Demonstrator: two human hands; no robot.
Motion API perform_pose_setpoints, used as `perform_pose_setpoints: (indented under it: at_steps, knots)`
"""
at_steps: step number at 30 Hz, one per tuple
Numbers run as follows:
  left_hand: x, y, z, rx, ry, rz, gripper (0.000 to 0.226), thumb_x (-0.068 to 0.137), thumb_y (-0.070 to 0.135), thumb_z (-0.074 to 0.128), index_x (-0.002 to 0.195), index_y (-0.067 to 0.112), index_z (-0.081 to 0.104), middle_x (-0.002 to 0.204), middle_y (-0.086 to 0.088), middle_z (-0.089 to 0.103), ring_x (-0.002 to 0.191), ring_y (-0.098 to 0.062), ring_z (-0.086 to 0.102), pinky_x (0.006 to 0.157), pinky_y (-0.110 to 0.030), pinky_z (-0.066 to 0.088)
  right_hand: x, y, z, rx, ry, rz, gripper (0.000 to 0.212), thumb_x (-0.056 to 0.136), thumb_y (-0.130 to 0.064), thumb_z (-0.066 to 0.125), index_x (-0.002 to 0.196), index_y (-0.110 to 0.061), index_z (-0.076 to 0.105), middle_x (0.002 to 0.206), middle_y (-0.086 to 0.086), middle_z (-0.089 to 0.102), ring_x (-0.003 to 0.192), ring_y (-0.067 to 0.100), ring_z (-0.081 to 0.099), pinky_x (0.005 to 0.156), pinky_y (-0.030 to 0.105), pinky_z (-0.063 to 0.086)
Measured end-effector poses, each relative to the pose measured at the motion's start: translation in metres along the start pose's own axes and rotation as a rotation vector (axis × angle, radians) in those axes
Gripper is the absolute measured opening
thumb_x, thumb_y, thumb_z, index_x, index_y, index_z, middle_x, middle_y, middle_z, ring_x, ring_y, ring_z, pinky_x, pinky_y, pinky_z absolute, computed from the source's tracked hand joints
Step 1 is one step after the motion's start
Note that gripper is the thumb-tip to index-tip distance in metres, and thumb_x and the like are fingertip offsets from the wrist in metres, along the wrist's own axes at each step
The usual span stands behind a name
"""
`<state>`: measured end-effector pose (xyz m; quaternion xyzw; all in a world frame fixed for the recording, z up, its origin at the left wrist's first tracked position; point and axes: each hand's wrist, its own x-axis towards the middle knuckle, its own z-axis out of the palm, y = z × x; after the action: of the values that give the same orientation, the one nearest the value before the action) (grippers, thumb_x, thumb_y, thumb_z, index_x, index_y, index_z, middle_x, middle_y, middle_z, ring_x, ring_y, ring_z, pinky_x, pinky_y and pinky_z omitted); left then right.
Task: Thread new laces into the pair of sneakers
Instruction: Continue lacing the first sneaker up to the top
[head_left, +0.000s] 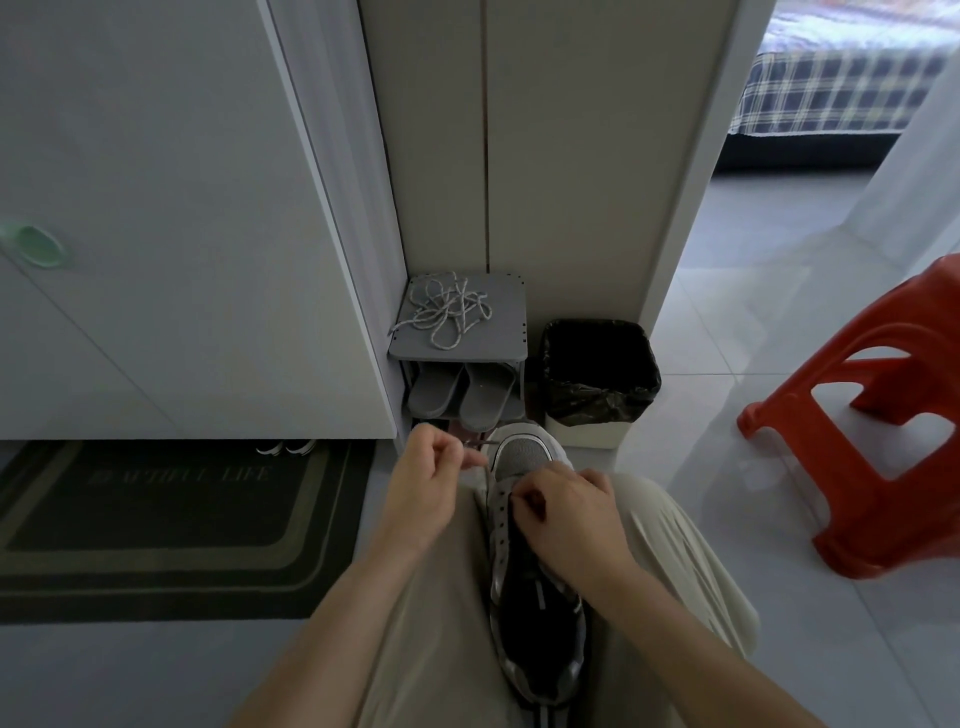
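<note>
Pale tiled floor (727, 322), grey mesh-toed sneaker (519, 457) on lap, left fingers (442, 448) pinching lace (483, 442), right fingers (527, 496) pinching lace at eyelets

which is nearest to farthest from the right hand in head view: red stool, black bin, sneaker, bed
1. sneaker, right under the right hand
2. black bin, just ahead on the floor
3. red stool, off to the right
4. bed, far back right

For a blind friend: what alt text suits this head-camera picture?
A seated person threads a lace into a grey sneaker on their lap: the left hand pinches the lace end, the right hand pinches it at the eyelets. More pale laces lie tangled on a grey shoe rack ahead.
</note>
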<state>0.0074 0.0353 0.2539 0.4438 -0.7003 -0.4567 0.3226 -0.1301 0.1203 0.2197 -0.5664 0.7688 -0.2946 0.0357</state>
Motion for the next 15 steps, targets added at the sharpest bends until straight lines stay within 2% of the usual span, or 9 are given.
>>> perform_pose_setpoints:
  at_steps: [2, 3, 5, 7, 8, 10, 12, 15]
  knots:
    - [0.008, 0.013, -0.003, -0.093, 0.032, 0.021, 0.017, 0.098, 0.008, 0.045, 0.083, 0.016, 0.047, 0.083, 0.002, 0.07, 0.076, -0.007, 0.066, 0.067, -0.015, 0.049, 0.006, -0.005, -0.014, 0.224, -0.003, 0.145, 0.005, 0.086, -0.03, 0.059, 0.082, -0.03, 0.063, 0.079, -0.017, 0.058, 0.073, 0.0, 0.053, 0.084, 0.034, 0.045]
    - [0.014, 0.019, -0.004, -0.144, 0.042, 0.012, 0.016, 0.098, 0.007, 0.045, 0.084, 0.015, 0.048, 0.084, 0.0, 0.07, 0.077, -0.008, 0.067, 0.067, -0.015, 0.049, 0.011, -0.008, -0.019, 0.254, 0.005, 0.153, 0.002, 0.086, -0.034, 0.062, 0.084, -0.032, 0.062, 0.078, -0.019, 0.055, 0.073, -0.002, 0.051, 0.084, 0.033, 0.044]
    - [0.027, 0.034, -0.007, -0.264, 0.058, -0.015, 0.014, 0.098, 0.008, 0.044, 0.087, 0.013, 0.05, 0.084, -0.002, 0.071, 0.08, -0.017, 0.068, 0.073, -0.022, 0.052, 0.024, -0.02, -0.025, 0.184, -0.061, 0.069, 0.019, 0.082, -0.045, 0.065, 0.097, -0.035, 0.064, 0.081, -0.02, 0.051, 0.078, -0.003, 0.048, 0.085, 0.031, 0.037]
    - [0.039, 0.05, -0.01, -0.426, 0.057, -0.056, 0.012, 0.099, 0.01, 0.043, 0.09, 0.011, 0.05, 0.08, -0.002, 0.072, 0.079, -0.02, 0.068, 0.076, -0.033, 0.049, 0.041, -0.038, -0.024, 0.103, -0.207, 0.001, 0.042, 0.078, -0.054, 0.065, 0.115, -0.034, 0.06, 0.091, -0.015, 0.052, 0.09, 0.007, 0.053, 0.089, 0.031, 0.033]
    - [0.044, 0.06, -0.011, -0.478, 0.048, -0.067, 0.011, 0.1, 0.011, 0.042, 0.093, 0.009, 0.051, 0.079, -0.002, 0.072, 0.078, -0.019, 0.068, 0.076, -0.035, 0.05, 0.05, -0.048, -0.02, 0.098, -0.256, -0.02, 0.041, 0.078, -0.055, 0.064, 0.112, -0.033, 0.059, 0.09, -0.013, 0.053, 0.09, 0.01, 0.053, 0.088, 0.031, 0.033]
    - [0.054, 0.083, -0.014, -0.54, 0.016, -0.06, 0.011, 0.1, 0.011, 0.041, 0.097, 0.007, 0.051, 0.075, -0.002, 0.072, 0.075, -0.019, 0.068, 0.075, -0.036, 0.051, 0.069, -0.061, -0.01, 0.149, -0.269, -0.037, 0.022, 0.08, -0.049, 0.064, 0.086, -0.032, 0.052, 0.072, -0.016, 0.047, 0.072, 0.008, 0.049, 0.078, 0.03, 0.033]
    - [0.066, 0.101, -0.021, -0.597, -0.003, -0.025, 0.012, 0.1, 0.011, 0.041, 0.094, 0.008, 0.051, 0.07, -0.002, 0.068, 0.065, -0.018, 0.064, 0.069, -0.035, 0.05, 0.088, -0.065, -0.003, 0.238, -0.258, 0.018, 0.026, 0.084, -0.04, 0.063, 0.068, -0.03, 0.045, 0.062, -0.015, 0.046, 0.063, 0.006, 0.046, 0.077, 0.032, 0.038]
    - [0.09, 0.114, -0.042, -0.618, 0.054, 0.04, 0.014, 0.098, 0.011, 0.046, 0.084, 0.014, 0.05, 0.061, 0.003, 0.058, 0.049, -0.011, 0.045, 0.049, -0.026, 0.038, 0.111, -0.049, -0.004, 0.27, -0.257, 0.142, 0.01, 0.082, -0.032, 0.061, 0.074, -0.028, 0.056, 0.073, -0.009, 0.061, 0.078, 0.017, 0.059, 0.087, 0.039, 0.046]
